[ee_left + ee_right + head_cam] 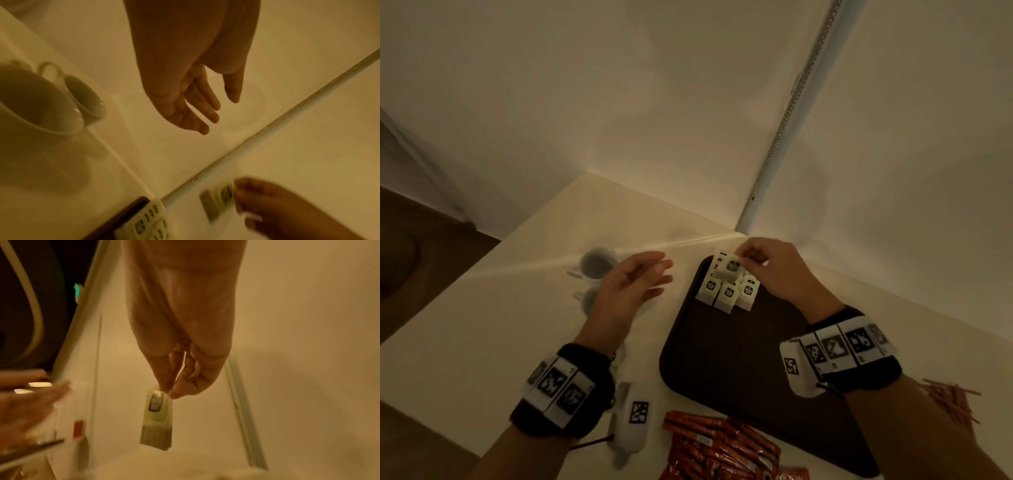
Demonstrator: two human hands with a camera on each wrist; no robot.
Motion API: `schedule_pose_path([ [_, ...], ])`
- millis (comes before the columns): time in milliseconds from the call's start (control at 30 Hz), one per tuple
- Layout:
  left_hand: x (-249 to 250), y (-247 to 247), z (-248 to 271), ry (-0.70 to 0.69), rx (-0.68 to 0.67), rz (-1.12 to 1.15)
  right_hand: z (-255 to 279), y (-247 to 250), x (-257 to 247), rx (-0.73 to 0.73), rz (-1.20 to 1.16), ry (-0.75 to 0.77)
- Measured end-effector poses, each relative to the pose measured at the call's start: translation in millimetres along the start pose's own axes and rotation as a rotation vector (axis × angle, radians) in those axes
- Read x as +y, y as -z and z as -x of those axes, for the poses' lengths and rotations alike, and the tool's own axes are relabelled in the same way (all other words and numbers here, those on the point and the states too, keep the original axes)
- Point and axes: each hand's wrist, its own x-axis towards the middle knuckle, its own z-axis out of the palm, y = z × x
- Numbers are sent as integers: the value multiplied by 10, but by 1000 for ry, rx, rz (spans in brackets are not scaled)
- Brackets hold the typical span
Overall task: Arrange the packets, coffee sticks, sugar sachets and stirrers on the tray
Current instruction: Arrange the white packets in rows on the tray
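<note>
Cups (597, 263) sit at centre-left of the head view, two of them on the table (482, 325), just left of the left hand (633, 284). Left hand hovers over the table beside the tray's left edge, fingers straight and loosely spread, holding nothing; left wrist view confirms the empty palm. Tray (722, 359), dark, fills centre-bottom; a cluster of white packets (727, 291) lies at its upper corner, long axes running roughly up-frame. Held packet (731, 267) hangs above that cluster, pinched at one end by the right hand (774, 270), thumb and fingertips closed on it. Key relation: held packet is directly over the packet row, right hand far nearer than left, so the placing is probably a short drop. Right wrist view shows what the head view doesn't: packet dangling long axis downward from the pinch (158, 417). Coffee sticks (722, 445), red, are piled off the tray at bottom centre; stirrers (952, 401) lie off the tray at right edge. Sugar sachets not identifiable.
</note>
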Motion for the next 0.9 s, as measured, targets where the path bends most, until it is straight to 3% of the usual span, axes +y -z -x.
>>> schedule_pose_path([
  [133, -62, 384, 139, 12, 27, -108, 87, -260, 560, -209, 131, -212],
  [267, -87, 700, 357, 37, 44, -98, 160, -532, 964, -346, 134, -325],
  [567, -231, 1102, 687, 178, 183, -108, -33, -707, 1298, -57, 37, -453],
  [900, -220, 1307, 920, 246, 285, -142, -181, -754, 1247, -3, 67, -473],
])
